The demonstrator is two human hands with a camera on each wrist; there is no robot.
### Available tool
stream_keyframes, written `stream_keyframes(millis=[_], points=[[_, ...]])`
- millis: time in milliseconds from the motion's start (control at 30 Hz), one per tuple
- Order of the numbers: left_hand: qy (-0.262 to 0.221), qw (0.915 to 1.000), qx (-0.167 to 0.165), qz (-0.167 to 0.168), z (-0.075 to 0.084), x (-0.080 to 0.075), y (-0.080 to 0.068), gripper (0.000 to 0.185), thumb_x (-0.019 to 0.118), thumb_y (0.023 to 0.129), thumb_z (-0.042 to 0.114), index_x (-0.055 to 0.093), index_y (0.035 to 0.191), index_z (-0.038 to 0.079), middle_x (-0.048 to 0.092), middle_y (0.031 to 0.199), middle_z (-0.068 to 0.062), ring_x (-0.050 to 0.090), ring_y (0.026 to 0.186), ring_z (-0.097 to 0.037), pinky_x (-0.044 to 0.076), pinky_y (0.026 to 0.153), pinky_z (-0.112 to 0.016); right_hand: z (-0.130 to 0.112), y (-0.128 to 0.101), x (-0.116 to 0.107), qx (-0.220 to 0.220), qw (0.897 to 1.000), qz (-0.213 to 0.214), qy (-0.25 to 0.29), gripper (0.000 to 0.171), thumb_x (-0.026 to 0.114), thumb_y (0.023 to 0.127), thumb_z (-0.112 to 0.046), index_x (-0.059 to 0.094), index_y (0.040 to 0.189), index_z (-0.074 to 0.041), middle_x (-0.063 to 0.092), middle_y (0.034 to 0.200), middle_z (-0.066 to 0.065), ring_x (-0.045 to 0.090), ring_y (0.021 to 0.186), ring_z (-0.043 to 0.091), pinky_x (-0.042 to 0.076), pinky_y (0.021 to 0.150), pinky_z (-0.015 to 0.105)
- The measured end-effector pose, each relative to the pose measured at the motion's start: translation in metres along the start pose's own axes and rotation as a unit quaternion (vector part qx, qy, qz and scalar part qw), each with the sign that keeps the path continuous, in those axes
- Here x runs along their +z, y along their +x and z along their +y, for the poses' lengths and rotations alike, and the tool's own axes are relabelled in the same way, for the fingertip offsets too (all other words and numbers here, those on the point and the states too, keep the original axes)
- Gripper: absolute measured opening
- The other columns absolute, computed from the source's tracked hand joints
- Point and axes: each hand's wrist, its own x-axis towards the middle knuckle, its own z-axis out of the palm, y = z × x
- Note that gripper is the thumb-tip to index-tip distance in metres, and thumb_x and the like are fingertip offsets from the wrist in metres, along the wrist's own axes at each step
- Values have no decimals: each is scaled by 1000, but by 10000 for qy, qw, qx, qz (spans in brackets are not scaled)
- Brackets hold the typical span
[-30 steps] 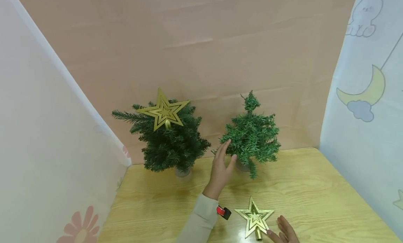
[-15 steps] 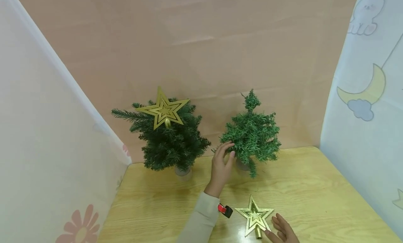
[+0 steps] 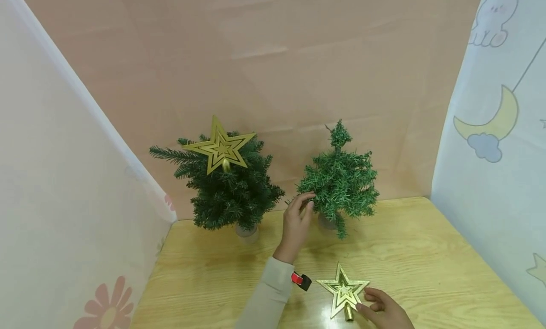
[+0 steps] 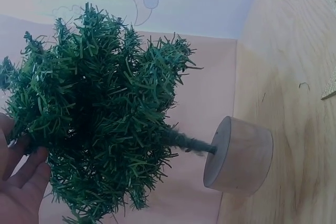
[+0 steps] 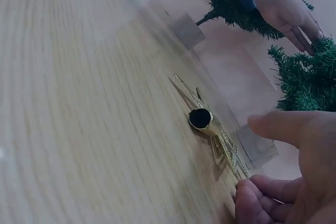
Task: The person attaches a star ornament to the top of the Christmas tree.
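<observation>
Two small artificial Christmas trees stand on the table. My left hand (image 3: 296, 224) is at the left side of the lighter green tree (image 3: 341, 182), its thumb and fingertips pinching the outer branches; foliage partly hides the tips in the left wrist view. A gold star topper (image 3: 343, 291) lies flat in front, its hollow socket (image 5: 200, 118) facing the right wrist camera. Beside the star's right points is my right hand (image 3: 384, 310), fingers bent at one tip, thumb (image 5: 278, 125) held apart above. On the darker tree (image 3: 232, 196) sits another gold star (image 3: 222, 148), leaning.
A pinkish cloth (image 3: 273, 73) hangs behind the wooden table (image 3: 204, 272). White printed cloths flank it, one with a flower (image 3: 106, 305) and one with a moon (image 3: 490, 115). The lighter tree rises from a round base (image 4: 239, 156).
My left thumb and fingers have drawn closer together at the tree's branches. My right hand has moved left toward the star on the table, its fingers bending more.
</observation>
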Motion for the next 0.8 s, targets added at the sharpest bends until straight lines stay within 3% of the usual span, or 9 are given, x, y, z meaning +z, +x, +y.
stream_keyframes(millis=[133,233,367,467,633,800], points=[[-49,9999,-83,-99,-1,-1,1,28,46,96,20,51,123,27,47,126,11,47,113,-3,40,96,-21,-3,5,1,-268,9980,71,-561,70,66,76,-50,50,125,-3,56,108,6,52,82,16,45,62,30],[-93,9997,-193,-136,-2,-4,1,27,47,96,19,53,121,27,47,125,11,48,111,-3,41,95,-22,-6,11,4,-488,9933,202,-1024,70,67,73,-53,52,122,-5,58,108,5,54,85,18,46,65,31],[-103,9995,-279,-122,-3,-9,1,25,47,95,22,54,119,27,48,124,13,49,110,-3,42,94,-22,-11,18,12,-579,9888,320,-1341,76,69,68,-57,54,120,-3,59,106,5,56,93,22,49,68,35],[-142,9995,-278,-97,-2,-11,1,25,48,95,23,56,118,25,49,123,12,49,111,-3,42,94,-22,-14,22,17,-596,9853,393,-1549,74,69,66,-60,57,112,-4,56,101,4,54,87,21,47,66,35],[-344,9993,-161,-10,12,-15,3,25,48,95,17,57,118,14,52,123,1,49,113,-9,41,95,-24,-15,26,24,-713,9713,788,-2128,66,67,62,-67,59,96,-11,52,90,-1,46,77,14,41,63,31],[-469,9989,-50,60,22,-14,3,24,49,95,9,57,116,8,53,121,-6,49,114,-13,42,96,-26,-11,25,29,-855,9615,1047,-2391,63,68,60,-67,57,92,-13,49,87,-3,45,81,15,40,64,28]])
